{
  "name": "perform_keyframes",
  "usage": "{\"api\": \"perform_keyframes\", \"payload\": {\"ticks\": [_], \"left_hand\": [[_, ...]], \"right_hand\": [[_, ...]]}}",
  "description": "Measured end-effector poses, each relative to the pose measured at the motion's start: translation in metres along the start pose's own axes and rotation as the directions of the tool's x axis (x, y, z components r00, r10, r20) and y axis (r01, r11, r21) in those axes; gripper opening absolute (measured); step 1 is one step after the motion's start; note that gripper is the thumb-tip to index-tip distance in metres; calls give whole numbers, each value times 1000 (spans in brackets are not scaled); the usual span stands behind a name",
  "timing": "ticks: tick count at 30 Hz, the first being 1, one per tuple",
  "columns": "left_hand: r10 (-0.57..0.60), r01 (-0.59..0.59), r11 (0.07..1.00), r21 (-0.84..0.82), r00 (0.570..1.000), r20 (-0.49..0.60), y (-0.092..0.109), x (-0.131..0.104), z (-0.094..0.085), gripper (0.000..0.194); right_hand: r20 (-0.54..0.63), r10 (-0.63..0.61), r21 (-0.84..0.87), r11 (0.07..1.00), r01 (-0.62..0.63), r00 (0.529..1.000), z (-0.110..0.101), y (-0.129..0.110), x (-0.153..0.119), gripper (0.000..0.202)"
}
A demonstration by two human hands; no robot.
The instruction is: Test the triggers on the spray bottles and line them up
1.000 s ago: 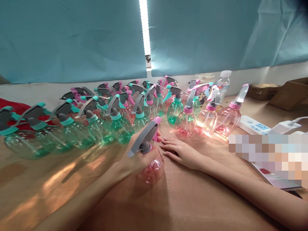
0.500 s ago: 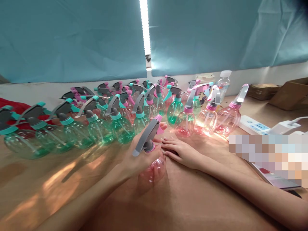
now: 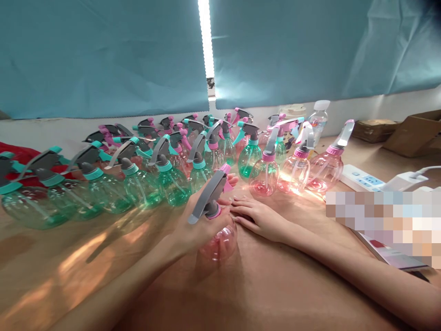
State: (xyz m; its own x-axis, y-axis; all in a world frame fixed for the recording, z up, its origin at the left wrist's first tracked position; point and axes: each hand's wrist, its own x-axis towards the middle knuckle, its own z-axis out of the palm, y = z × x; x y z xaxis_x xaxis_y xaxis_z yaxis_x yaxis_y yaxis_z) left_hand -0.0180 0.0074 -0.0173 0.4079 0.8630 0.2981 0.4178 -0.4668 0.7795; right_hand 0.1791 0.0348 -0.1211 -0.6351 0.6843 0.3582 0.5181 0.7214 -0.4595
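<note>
A pink spray bottle with a grey and pink trigger head stands upright on the table in front of me. My left hand is wrapped around its neck, thumb on the near side and some fingers hidden behind the head. Just right of the bottle, my right hand lies palm down on the table, fingers stretched toward the bottle; it holds nothing. Beyond my hands stand green spray bottles in a row on the left. Pink spray bottles stand on the right.
More spray bottles crowd the back, against the white wall. At the right are a clear bottle with a white cap, a power strip with a white plug, and a cardboard box. Red cloth lies far left.
The view has shifted very slightly, so everything sits a little further left. Both hands and the held spray bottle keep the same pose.
</note>
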Motion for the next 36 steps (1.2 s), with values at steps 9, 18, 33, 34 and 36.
{"api": "perform_keyframes", "payload": {"ticks": [9, 18, 33, 34, 36], "left_hand": [[60, -60, 997, -53, 998, -4, 3, 0, 0, 57], [33, -33, 999, 15, 999, -8, -6, -2, 1, 45], [24, -25, 998, -57, 1000, -10, -3, -3, 1, 62], [19, -20, 999, -45, 1000, -19, -2, -3, 1, 60], [15, -15, 1000, -19, 999, -44, -1, -2, 1, 54]], "right_hand": [[-25, -5, 1, 1000, 5, 1000, 1, 0, 0, 31], [13, -4, -19, 1000, 4, 1000, 0, 1, 0, 33], [18, 11, -20, 1000, -11, 1000, 0, 1, 0, 35], [16, 13, -18, 1000, -12, 1000, 0, 1, 0, 35], [13, 16, -14, 1000, -15, 1000, 0, 1, -1, 36]]}}
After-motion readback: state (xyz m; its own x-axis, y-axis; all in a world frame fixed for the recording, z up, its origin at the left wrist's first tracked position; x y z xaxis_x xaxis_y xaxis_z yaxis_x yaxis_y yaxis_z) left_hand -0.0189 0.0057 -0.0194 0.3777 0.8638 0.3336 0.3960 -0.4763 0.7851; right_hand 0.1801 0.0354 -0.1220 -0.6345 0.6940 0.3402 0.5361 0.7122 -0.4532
